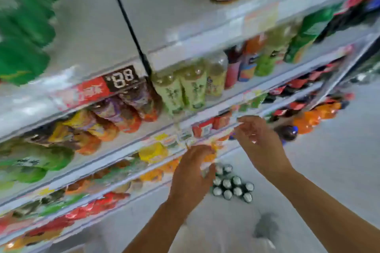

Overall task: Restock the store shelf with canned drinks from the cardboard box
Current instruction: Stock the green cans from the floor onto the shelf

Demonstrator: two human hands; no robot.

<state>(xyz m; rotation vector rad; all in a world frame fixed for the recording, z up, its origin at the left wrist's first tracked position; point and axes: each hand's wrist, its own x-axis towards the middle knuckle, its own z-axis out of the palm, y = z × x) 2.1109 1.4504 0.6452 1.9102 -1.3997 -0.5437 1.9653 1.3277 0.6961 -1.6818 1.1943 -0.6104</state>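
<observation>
Between loads: left hand (191, 176) loose, empty; right hand (257, 137) half-curled, holding nothing. Cans (232, 186) cluster on floor (329, 170) beside shelf (205, 47). Next, probably: reach down, grip one.

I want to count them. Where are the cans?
In the head view, the cans stand on the floor, low and right of centre, showing just right of the left hand.
</observation>
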